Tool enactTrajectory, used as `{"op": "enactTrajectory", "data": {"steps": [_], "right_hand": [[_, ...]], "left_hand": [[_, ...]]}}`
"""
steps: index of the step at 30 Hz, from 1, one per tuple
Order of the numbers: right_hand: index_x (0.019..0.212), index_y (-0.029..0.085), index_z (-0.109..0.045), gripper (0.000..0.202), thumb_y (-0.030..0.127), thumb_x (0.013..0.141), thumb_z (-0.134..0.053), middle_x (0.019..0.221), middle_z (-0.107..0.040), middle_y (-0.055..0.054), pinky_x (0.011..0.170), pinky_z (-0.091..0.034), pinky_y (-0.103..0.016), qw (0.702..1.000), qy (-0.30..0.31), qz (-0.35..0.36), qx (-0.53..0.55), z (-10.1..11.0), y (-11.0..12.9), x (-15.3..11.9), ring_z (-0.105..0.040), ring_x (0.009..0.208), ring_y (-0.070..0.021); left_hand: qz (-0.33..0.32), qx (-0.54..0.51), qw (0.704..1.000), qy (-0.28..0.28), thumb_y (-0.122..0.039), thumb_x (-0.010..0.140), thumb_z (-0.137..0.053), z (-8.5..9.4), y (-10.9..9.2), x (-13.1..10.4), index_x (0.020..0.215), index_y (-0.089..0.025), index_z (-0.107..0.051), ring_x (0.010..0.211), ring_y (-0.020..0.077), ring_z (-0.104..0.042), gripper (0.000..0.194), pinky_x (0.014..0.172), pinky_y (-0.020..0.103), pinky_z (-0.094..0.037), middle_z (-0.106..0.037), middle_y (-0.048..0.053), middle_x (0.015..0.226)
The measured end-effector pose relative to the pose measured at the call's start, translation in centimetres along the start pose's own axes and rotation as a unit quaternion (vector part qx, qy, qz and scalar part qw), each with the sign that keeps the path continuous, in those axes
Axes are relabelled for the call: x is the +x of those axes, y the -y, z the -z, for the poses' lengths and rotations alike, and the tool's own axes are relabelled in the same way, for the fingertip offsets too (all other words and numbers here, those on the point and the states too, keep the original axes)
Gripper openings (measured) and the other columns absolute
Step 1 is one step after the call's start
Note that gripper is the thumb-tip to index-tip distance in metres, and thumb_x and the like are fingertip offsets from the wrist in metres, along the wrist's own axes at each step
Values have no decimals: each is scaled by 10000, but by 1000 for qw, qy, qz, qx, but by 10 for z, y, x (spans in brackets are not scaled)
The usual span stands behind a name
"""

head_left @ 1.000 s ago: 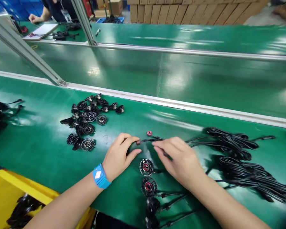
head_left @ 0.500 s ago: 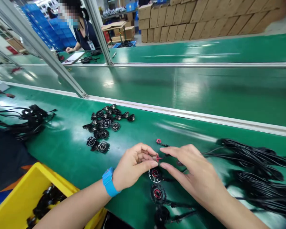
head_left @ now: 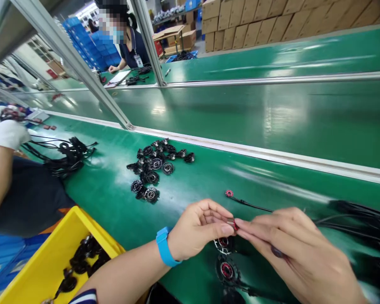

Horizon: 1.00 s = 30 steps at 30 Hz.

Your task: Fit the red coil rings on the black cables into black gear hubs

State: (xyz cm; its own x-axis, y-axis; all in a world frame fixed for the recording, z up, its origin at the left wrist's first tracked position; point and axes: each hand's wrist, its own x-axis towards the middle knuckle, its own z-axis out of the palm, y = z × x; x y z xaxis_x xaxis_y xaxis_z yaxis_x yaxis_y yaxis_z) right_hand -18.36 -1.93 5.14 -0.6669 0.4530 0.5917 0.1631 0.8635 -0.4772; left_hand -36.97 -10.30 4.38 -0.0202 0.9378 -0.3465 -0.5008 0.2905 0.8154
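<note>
My left hand (head_left: 200,230), with a blue band at the wrist, pinches a small red part (head_left: 234,224) between thumb and fingers. The fingertips of my right hand (head_left: 291,242) are closed on the other side of that same part. Just beyond my hands, a red ring on a black cable (head_left: 229,193) lies on the green table (head_left: 190,185). Below the fingers are black toothed discs with red centres (head_left: 227,269), partly covered by my hands. A pile of black toothed parts (head_left: 152,164) sits to the left.
A yellow bin (head_left: 34,270) holding black parts stands at the lower left. Black cable bundles lie at the right (head_left: 357,223) and left (head_left: 71,156). A co-worker's gloved hand (head_left: 6,133) is at the far left. A metal post (head_left: 91,80) rises behind; another person sits across.
My right hand's fingers have closed onto the small red part in my left hand. The view has shifted left, bringing the co-worker's gloved hand into sight.
</note>
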Motion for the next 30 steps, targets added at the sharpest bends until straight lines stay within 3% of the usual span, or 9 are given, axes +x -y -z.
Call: {"op": "enactTrajectory", "data": {"steps": [5, 7, 10, 13, 15, 17, 21, 27, 30], "right_hand": [[1043, 203, -692, 123, 180, 928, -657, 919, -668, -37, 775, -442, -312, 1000, 0, 12, -10, -7, -3, -4, -575, 826, -161], [1019, 220, -688, 93, 217, 934, -650, 912, -665, -28, 767, -458, -290, 1000, -1, -20, 4, -4, -4, -3, -584, 844, -161], [967, 247, -681, 60, 228, 936, -634, 861, -645, -9, 657, -476, -246, 981, 30, -140, 130, 7, -8, 0, -601, 784, -142], [888, 245, -685, 35, 235, 911, -661, 803, -588, -10, 566, -430, -253, 906, 30, -256, 336, 17, -18, 1, -544, 683, -133], [841, 238, -670, 111, 327, 907, -663, 749, -521, -12, 556, -394, -274, 873, -3, -274, 404, 21, -26, 0, -479, 667, -144], [793, 237, -624, 218, 423, 907, -632, 693, -441, -3, 551, -367, -288, 867, -28, -270, 418, 22, -33, -1, -428, 661, -156], [711, 236, -491, 326, 490, 892, -586, 649, -303, 20, 511, -323, -287, 853, -63, -271, 441, 21, -37, 2, -345, 613, -154], [682, 242, -349, 412, 553, 906, -499, 633, -225, 32, 452, -293, -282, 881, -76, -265, 385, 27, -36, 4, -306, 570, -161], [726, 259, -409, 365, 542, 952, -453, 635, -280, 26, 464, -330, -294, 920, -73, -239, 301, 28, -31, 4, -357, 576, -171]], "left_hand": [[-49, 102, 993, 14, -396, 773, -820, 5, 2, -2, 979, -133, -673, 768, 147, -716, 364, 758, 279, -572, -740, 67, 857], [-164, 296, 941, 4, -421, 847, -745, 15, -10, -1, 1048, -160, -682, 876, 185, -712, 335, 831, 335, -566, -751, 87, 965], [-320, 631, 695, -124, -432, 901, -677, 42, -39, 7, 1176, -201, -666, 1115, 280, -630, 359, 977, 462, -483, -703, 112, 1186], [-245, 805, 475, -256, -422, 906, -657, 74, -63, 18, 1284, -179, -617, 1123, 378, -573, 451, 860, 512, -470, -605, 174, 1333], [-200, 852, 404, -268, -455, 903, -643, 91, -69, 24, 1283, -152, -616, 1069, 396, -571, 486, 790, 500, -458, -633, 186, 1259], [-184, 872, 373, -258, -454, 925, -605, 102, -69, 29, 1267, -132, -625, 1008, 391, -578, 470, 755, 489, -444, -682, 174, 1100], [-213, 869, 392, -216, -367, 961, -541, 102, -59, 30, 1275, -121, -622, 983, 376, -593, 407, 759, 485, -446, -698, 157, 1035], [-207, 690, 692, -48, -312, 837, -682, 67, -34, 25, 1251, -181, -611, 925, 229, -652, 440, 872, 383, -520, -695, 69, 1036], [-168, 615, 769, 37, -250, 800, -677, 54, -25, 25, 1222, -213, -633, 924, 189, -651, 426, 826, 327, -539, -649, 57, 1137]]}}
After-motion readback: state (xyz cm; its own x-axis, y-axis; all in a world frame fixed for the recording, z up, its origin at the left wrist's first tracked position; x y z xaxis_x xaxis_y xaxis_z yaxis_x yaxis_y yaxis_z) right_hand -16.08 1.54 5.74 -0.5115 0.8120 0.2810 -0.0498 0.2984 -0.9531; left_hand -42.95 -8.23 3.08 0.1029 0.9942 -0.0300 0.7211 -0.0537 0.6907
